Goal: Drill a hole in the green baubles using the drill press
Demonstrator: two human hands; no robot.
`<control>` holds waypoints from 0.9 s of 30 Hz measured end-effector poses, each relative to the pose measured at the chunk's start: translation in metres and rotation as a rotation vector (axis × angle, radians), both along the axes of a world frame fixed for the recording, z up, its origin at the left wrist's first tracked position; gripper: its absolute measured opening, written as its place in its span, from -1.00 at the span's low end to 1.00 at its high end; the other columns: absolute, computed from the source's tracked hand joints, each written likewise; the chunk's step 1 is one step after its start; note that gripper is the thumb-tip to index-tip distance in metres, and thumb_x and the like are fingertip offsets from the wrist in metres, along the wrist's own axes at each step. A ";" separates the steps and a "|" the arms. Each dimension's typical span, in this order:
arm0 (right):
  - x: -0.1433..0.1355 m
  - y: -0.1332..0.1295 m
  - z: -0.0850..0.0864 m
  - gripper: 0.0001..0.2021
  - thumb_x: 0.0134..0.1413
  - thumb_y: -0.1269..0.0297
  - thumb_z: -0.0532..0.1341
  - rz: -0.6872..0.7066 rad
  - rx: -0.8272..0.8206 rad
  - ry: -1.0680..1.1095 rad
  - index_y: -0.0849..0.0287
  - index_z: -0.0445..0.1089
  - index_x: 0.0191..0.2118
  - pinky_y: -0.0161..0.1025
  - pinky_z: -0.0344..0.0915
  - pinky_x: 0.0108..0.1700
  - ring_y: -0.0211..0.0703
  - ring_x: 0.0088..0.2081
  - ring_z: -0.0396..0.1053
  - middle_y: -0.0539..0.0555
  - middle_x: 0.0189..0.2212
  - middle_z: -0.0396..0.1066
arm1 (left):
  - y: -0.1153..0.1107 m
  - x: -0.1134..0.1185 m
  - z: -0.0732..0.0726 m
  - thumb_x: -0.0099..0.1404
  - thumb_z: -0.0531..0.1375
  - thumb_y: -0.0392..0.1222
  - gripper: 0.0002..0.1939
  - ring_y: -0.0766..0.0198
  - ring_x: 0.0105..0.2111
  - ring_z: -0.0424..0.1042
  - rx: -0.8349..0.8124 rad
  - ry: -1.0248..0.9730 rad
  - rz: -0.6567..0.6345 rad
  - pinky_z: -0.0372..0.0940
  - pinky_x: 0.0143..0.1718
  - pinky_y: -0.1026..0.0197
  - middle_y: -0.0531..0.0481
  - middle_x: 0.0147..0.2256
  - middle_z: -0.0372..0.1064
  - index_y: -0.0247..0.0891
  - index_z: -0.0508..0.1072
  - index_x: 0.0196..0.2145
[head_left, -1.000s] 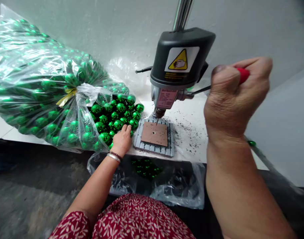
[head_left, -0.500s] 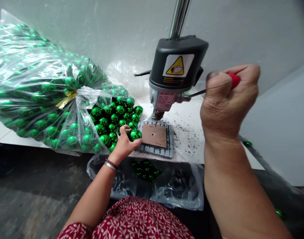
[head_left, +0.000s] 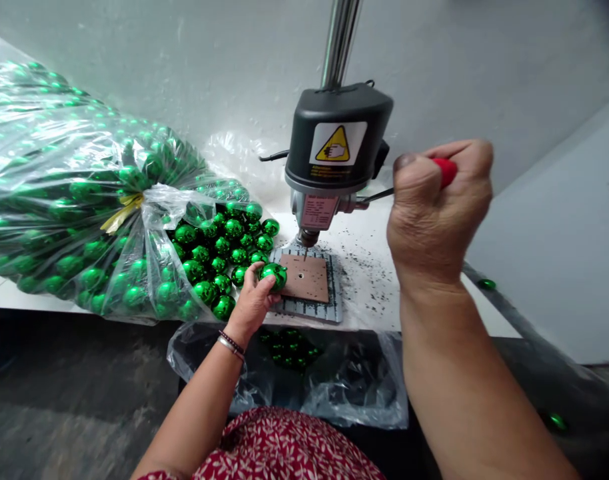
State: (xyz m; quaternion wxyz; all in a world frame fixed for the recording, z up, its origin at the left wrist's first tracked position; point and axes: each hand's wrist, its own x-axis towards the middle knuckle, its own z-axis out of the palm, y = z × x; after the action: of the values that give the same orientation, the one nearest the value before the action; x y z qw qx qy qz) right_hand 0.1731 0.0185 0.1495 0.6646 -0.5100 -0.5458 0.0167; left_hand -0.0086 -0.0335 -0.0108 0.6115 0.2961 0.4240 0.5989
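A shiny green ball (head_left: 273, 276) is held in my left hand (head_left: 255, 297), between thumb and fingers, by the left edge of a brown board (head_left: 312, 283). The board, with a small hole in it, lies on the grey slotted base (head_left: 334, 300) of a drill press (head_left: 338, 133). Its thin bit points down above the board. My right hand (head_left: 439, 207) is closed round the red knob (head_left: 445, 172) of the press lever, to the right of the drill head.
A large clear bag (head_left: 69, 207) of green balls fills the left, with loose balls (head_left: 233, 228) spilling beside the base. Dark shavings dot the white table (head_left: 379, 313). Below its front edge hangs a plastic-lined bin (head_left: 354, 400) with green balls inside.
The view has shifted, so the press and my right hand appear further left and slightly lower. The ball in my left hand has turned, and its small neck now shows at upper right.
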 end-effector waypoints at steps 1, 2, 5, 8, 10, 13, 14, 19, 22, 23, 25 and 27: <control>0.000 0.000 0.000 -0.81 0.07 0.27 0.15 0.004 0.001 0.007 0.31 0.18 -0.37 -0.45 0.13 -0.27 -0.58 -0.42 0.08 -0.10 -0.46 0.18 | 0.001 -0.001 0.000 0.05 0.34 -0.04 -0.34 0.34 -0.37 0.40 -0.002 -0.008 0.024 0.28 -0.46 0.34 0.01 -0.19 0.33 -0.12 0.17 0.05; 0.000 0.000 0.000 -0.81 0.06 0.27 0.16 0.005 0.005 0.010 0.32 0.19 -0.37 -0.46 0.13 -0.28 -0.59 -0.42 0.08 -0.10 -0.46 0.18 | 0.003 -0.001 0.000 0.00 0.37 -0.05 -0.32 0.36 -0.38 0.40 -0.006 -0.015 0.046 0.26 -0.47 0.35 0.02 -0.20 0.32 -0.14 0.18 0.02; 0.002 0.002 -0.001 -0.79 0.06 0.25 0.17 0.010 0.033 0.006 0.32 0.20 -0.38 -0.48 0.12 -0.30 -0.59 -0.43 0.08 -0.10 -0.48 0.17 | 0.010 -0.001 0.002 -0.06 0.40 -0.03 -0.32 0.39 -0.41 0.37 -0.019 0.009 0.078 0.23 -0.48 0.36 0.02 -0.23 0.34 -0.20 0.23 -0.02; 0.003 0.003 -0.004 -0.74 0.08 0.18 0.15 0.020 0.077 -0.010 0.32 0.19 -0.38 -0.50 0.11 -0.33 -0.59 -0.43 0.07 -0.11 -0.49 0.16 | 0.018 -0.002 0.004 0.02 0.35 0.04 -0.37 0.37 -0.40 0.35 0.008 0.239 0.087 0.24 -0.43 0.32 -0.01 -0.23 0.39 -0.23 0.31 0.00; 0.003 0.004 -0.005 -0.69 0.10 0.10 0.12 0.034 0.096 -0.020 0.31 0.18 -0.37 -0.51 0.10 -0.34 -0.60 -0.44 0.05 -0.11 -0.49 0.14 | 0.025 -0.002 0.007 0.07 0.31 0.06 -0.42 0.30 -0.30 0.38 0.057 0.503 0.062 0.28 -0.28 0.27 -0.04 -0.19 0.42 -0.23 0.36 0.01; 0.003 0.003 -0.004 -0.66 0.11 0.06 0.10 0.050 0.080 -0.026 0.31 0.17 -0.36 -0.52 0.10 -0.34 -0.60 -0.44 0.03 -0.11 -0.48 0.12 | 0.036 0.000 0.010 0.13 0.26 0.07 -0.43 0.16 -0.09 0.39 0.121 0.805 -0.016 0.24 -0.01 0.16 -0.10 -0.07 0.44 -0.25 0.40 0.05; 0.002 0.002 -0.003 -0.67 0.11 0.07 0.10 0.054 0.066 -0.027 0.31 0.16 -0.36 -0.52 0.10 -0.34 -0.60 -0.44 0.03 -0.11 -0.48 0.12 | 0.040 0.002 0.011 0.15 0.25 0.07 -0.43 0.13 -0.06 0.38 0.124 0.861 -0.041 0.22 0.03 0.12 -0.12 -0.05 0.44 -0.26 0.39 0.06; 0.002 -0.002 0.002 -0.75 0.11 0.18 0.13 0.055 -0.009 -0.022 0.29 0.13 -0.35 -0.50 0.12 -0.31 -0.58 -0.45 0.01 -0.11 -0.48 0.08 | 0.050 0.010 0.015 0.15 0.24 0.02 -0.46 0.08 -0.09 0.41 0.085 0.988 -0.126 0.25 0.03 0.05 -0.13 -0.11 0.49 -0.29 0.42 0.04; 0.001 -0.004 0.005 -0.78 0.09 0.22 0.15 0.061 -0.035 -0.017 0.29 0.14 -0.35 -0.49 0.11 -0.29 -0.57 -0.44 0.01 -0.11 -0.48 0.09 | 0.051 0.013 0.018 0.11 0.27 -0.01 -0.46 0.07 -0.07 0.41 0.074 1.005 -0.107 0.23 0.05 0.05 -0.10 -0.10 0.50 -0.27 0.44 0.03; 0.001 -0.004 0.006 -0.78 0.09 0.22 0.15 0.062 -0.039 -0.013 0.29 0.14 -0.35 -0.49 0.11 -0.29 -0.56 -0.44 0.01 -0.11 -0.48 0.09 | 0.050 0.013 0.019 0.10 0.28 -0.02 -0.45 0.07 -0.06 0.41 0.071 1.014 -0.101 0.23 0.06 0.05 -0.10 -0.09 0.50 -0.26 0.44 0.04; 0.000 -0.005 0.008 -0.78 0.08 0.24 0.15 0.060 -0.058 -0.005 0.29 0.13 -0.36 -0.49 0.10 -0.28 -0.56 -0.44 0.00 -0.11 -0.49 0.07 | 0.050 0.014 0.022 0.09 0.30 -0.04 -0.44 0.07 -0.05 0.42 0.068 1.043 -0.106 0.23 0.06 0.06 -0.10 -0.08 0.50 -0.25 0.43 0.05; -0.001 -0.006 0.010 -0.78 0.07 0.26 0.16 0.052 -0.079 -0.002 0.29 0.12 -0.38 -0.49 0.09 -0.30 -0.57 -0.45 -0.01 -0.12 -0.51 0.05 | 0.051 0.015 0.024 0.09 0.30 -0.07 -0.41 0.07 -0.05 0.43 0.071 1.090 -0.131 0.25 0.05 0.06 -0.11 -0.06 0.49 -0.25 0.41 0.08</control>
State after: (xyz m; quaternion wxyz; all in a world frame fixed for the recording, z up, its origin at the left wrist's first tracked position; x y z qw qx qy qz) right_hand 0.1725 0.0120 0.1593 0.6426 -0.5217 -0.5584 0.0549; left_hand 0.0065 0.0172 0.0129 0.3293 0.6096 0.6394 0.3334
